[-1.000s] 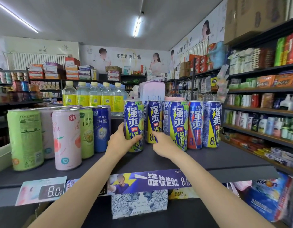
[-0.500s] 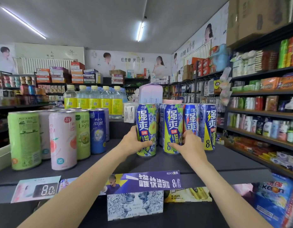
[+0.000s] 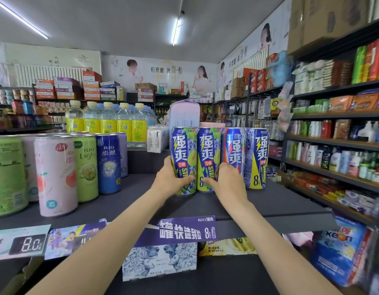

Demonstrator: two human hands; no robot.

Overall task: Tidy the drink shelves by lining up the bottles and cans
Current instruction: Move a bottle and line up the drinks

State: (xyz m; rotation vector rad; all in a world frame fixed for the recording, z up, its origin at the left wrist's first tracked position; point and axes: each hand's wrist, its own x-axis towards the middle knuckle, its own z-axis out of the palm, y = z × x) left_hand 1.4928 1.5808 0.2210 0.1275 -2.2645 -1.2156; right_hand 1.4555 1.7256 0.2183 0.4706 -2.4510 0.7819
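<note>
Several tall blue-and-yellow RIO cans stand in a row on the dark top shelf (image 3: 290, 201). My left hand (image 3: 170, 179) grips the leftmost can (image 3: 183, 154) low on its side. My right hand (image 3: 226, 180) grips the second can (image 3: 208, 154), thumb across its front and fingers reaching round toward the red-accented can (image 3: 234, 150) beside it. A fourth can (image 3: 256, 158) stands at the right end of the row. All stand upright and close together.
A group of pastel RIO cans (image 3: 54, 173) stands at the left of the shelf, water bottles (image 3: 107, 122) behind. A pink carton (image 3: 184, 113) rises behind the blue cans. Price cards (image 3: 180, 231) hang on the shelf edge. Stocked shelves (image 3: 337, 143) line the right.
Both hands have slid the blue cans to the right along the shelf, closing them up against the red-accented and right-end cans. The view has shifted with them.
</note>
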